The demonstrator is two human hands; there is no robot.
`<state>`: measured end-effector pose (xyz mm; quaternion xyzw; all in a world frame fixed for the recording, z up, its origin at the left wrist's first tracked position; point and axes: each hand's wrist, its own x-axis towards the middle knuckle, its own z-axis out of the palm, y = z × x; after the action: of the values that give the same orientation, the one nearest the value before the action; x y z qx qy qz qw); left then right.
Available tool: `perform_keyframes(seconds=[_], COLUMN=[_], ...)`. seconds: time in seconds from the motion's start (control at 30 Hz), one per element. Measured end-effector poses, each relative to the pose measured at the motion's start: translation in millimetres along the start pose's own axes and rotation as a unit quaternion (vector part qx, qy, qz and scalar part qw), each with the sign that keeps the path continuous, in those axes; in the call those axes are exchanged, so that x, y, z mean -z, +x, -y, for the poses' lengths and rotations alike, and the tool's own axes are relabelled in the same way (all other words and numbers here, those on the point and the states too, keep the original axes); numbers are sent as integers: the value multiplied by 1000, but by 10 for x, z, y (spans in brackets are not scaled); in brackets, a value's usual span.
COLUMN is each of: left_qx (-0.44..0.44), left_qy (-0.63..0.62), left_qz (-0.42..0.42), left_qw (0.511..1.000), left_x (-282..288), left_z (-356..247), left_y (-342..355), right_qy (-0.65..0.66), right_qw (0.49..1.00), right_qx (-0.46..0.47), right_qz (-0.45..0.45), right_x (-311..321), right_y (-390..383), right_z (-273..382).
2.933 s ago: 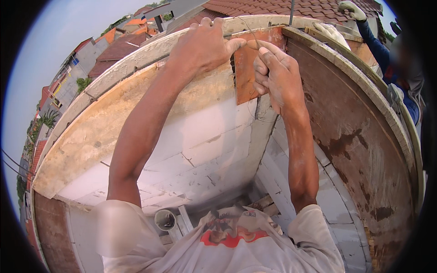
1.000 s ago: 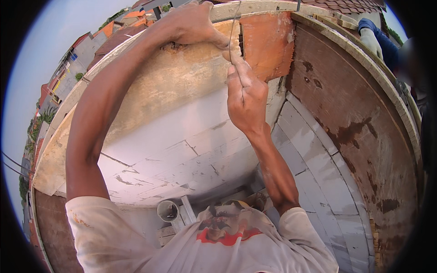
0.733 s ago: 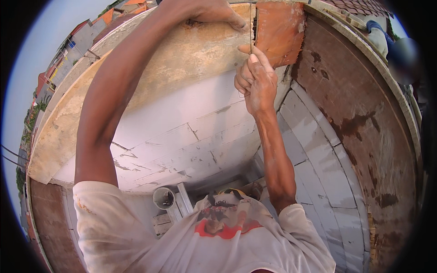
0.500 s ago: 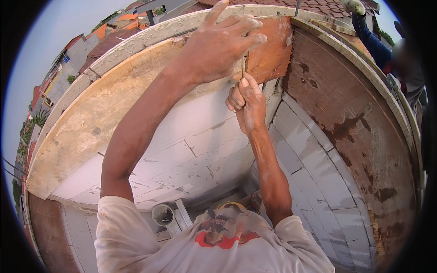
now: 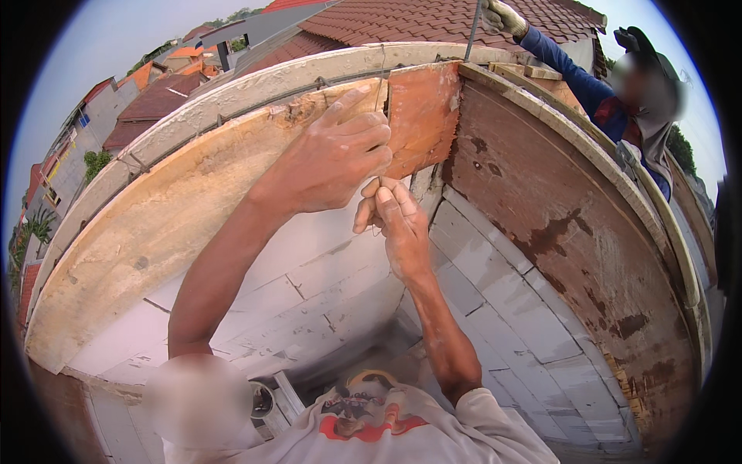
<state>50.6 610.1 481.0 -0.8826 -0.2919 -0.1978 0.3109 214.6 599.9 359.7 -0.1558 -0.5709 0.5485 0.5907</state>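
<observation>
My right hand point(image 5: 398, 224) pinches a thin wire between thumb and fingertips, just below the lower edge of a reddish plywood piece point(image 5: 423, 116). The wire point(image 5: 382, 81) runs up past the board's top edge, and a loose bit of it curls under my right fingers. Above and left of it, my left hand point(image 5: 328, 158) has its fingers curled in around the wire's line, the index finger stretched upward over the yellowish formwork board point(image 5: 185, 185). Part of the wire is hidden behind my left fingers.
A stained brown board point(image 5: 572, 224) stands on the right, meeting the plywood in a corner. Pale block walls point(image 5: 510, 309) lie below. Behind runs a concrete rim point(image 5: 232, 100). At upper right, another person's gloved hand point(image 5: 504, 18) is at a metal rod point(image 5: 473, 35). A bucket point(image 5: 263, 400) stands below.
My left hand's fingers have gone from spread to curled in at the wire. My right hand still pinches the wire. The view has shifted, showing more of the other person and the rod.
</observation>
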Motion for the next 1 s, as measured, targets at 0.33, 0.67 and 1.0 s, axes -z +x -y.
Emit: perform_keyframes(seconds=[0.33,0.67,1.0], left_qx=[44,-28,-6], left_qy=[-245,-189,-172], left_qz=[-142,-108,-44], left_qw=[958,976,984], left_x=[-82,-195,-173], left_z=[-4,48,42], left_y=[207,193,177], right_qy=[19,-103,1], right_qw=[1000,995,992], right_qx=[7,4,104], right_qz=[10,-1,-74], right_x=[461,627,321], right_y=[0,-197,-256], right_z=[364,318,-91])
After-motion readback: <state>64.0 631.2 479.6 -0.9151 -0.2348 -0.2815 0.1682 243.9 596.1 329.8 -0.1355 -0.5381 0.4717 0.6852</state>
